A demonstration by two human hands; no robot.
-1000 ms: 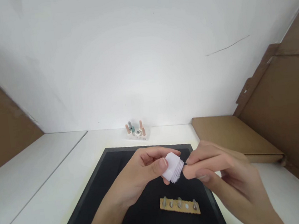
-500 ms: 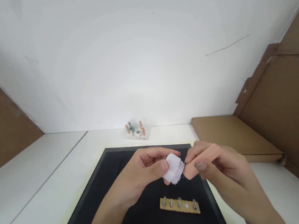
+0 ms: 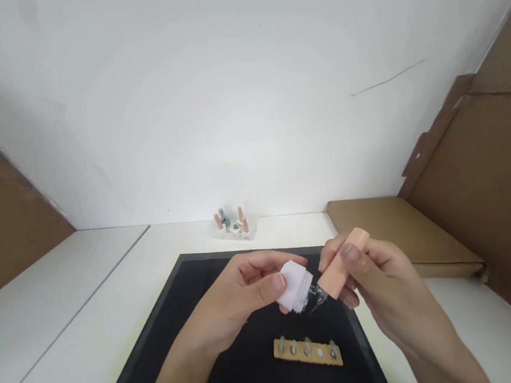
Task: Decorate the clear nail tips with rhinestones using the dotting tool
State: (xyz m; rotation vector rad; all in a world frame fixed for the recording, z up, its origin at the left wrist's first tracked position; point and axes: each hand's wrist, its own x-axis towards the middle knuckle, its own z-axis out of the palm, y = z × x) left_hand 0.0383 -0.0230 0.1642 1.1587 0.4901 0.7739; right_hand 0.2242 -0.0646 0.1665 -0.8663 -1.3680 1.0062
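The left hand (image 3: 243, 291) pinches a white piece (image 3: 292, 282), the right hand (image 3: 383, 278) a peach block (image 3: 336, 275); the fine work between them (at clear bits (image 3: 318, 295)) seemingly calls for steady alignment next.

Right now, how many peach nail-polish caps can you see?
4: a peach nail-polish cap in the right hand, and three in the clear tray by the wall, one left, two right.
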